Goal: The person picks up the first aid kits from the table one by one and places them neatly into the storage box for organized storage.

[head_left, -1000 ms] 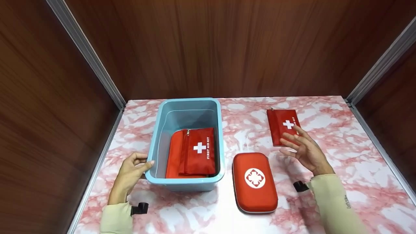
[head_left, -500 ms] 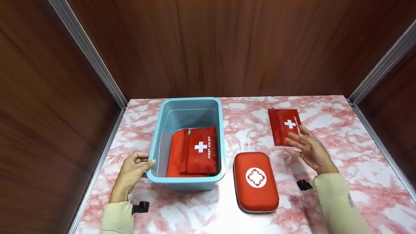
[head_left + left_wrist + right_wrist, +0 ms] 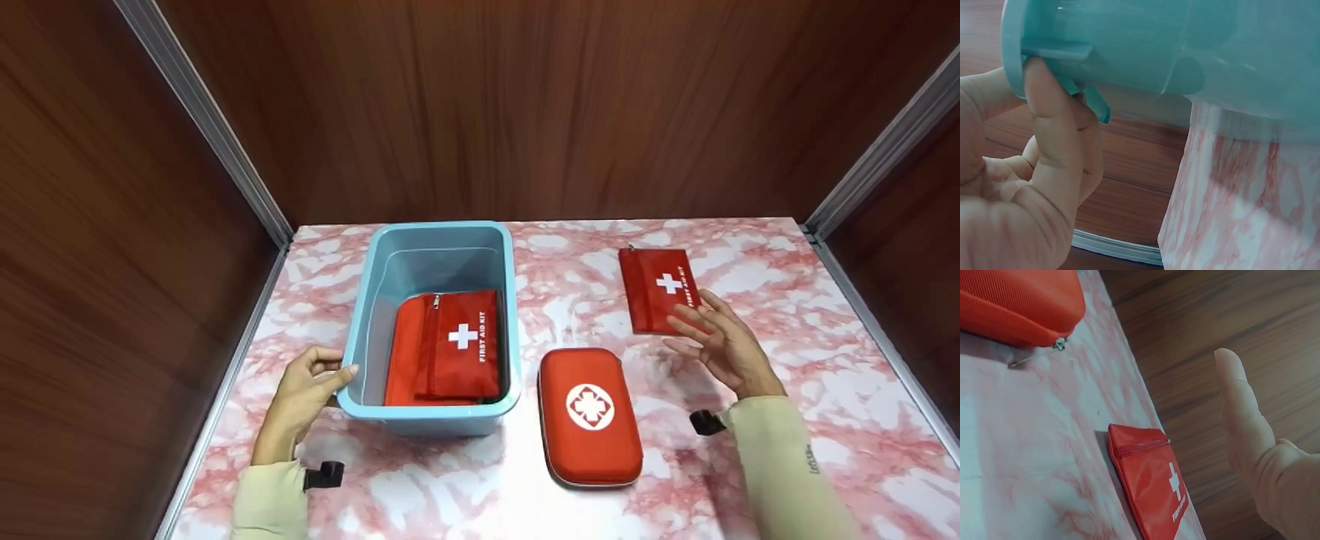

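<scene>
A light blue plastic bin (image 3: 435,414) stands left of centre. My left hand (image 3: 304,386) pinches its left rim near the front corner, thumb on top and fingers curled under the lip (image 3: 1055,48). Inside the bin, a red first aid pouch (image 3: 465,345) with a white cross lies over a larger orange-red case (image 3: 403,352). My right hand (image 3: 731,349) hovers with spread, relaxed fingers and holds nothing. In the head view it overlaps the corner of a second red first aid pouch (image 3: 652,292), which lies flat; the right wrist view shows that hand apart from the pouch (image 3: 1151,478).
An orange-red hard zip case (image 3: 592,450) with a white cross emblem lies between the bin and my right hand. Dark wood-look panels (image 3: 480,112) with metal edge strips (image 3: 217,135) enclose the pink marbled table (image 3: 420,487) at the back and sides.
My right hand has drifted slightly to the right, away from the hard case. The left hand keeps its hold on the bin's rim, and the pouches and cases lie as before.
</scene>
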The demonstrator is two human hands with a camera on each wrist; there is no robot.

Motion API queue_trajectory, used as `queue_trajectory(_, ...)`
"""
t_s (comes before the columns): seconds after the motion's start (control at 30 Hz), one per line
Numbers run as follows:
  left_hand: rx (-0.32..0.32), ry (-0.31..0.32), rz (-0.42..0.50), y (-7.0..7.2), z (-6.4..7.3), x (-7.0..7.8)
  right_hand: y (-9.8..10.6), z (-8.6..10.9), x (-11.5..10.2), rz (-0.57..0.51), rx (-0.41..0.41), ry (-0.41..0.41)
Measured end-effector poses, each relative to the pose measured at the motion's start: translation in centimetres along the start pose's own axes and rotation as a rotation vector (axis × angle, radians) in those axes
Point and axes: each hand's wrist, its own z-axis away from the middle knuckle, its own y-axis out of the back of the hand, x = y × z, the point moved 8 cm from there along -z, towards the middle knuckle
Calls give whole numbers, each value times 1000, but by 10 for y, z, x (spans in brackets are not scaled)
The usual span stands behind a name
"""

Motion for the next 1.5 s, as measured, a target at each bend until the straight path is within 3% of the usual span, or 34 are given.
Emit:
queue_trajectory(0.3,-2,0,-5,0,-1,1,6,0,-6,8,36,-1)
queue_trajectory(0.97,0,9,-7,0,-1,-1,19,-1,-12,-10,27,26)
queue_trajectory(1.5,5,0,6,1,-1,1,39,0,-15,-7,153,-39)
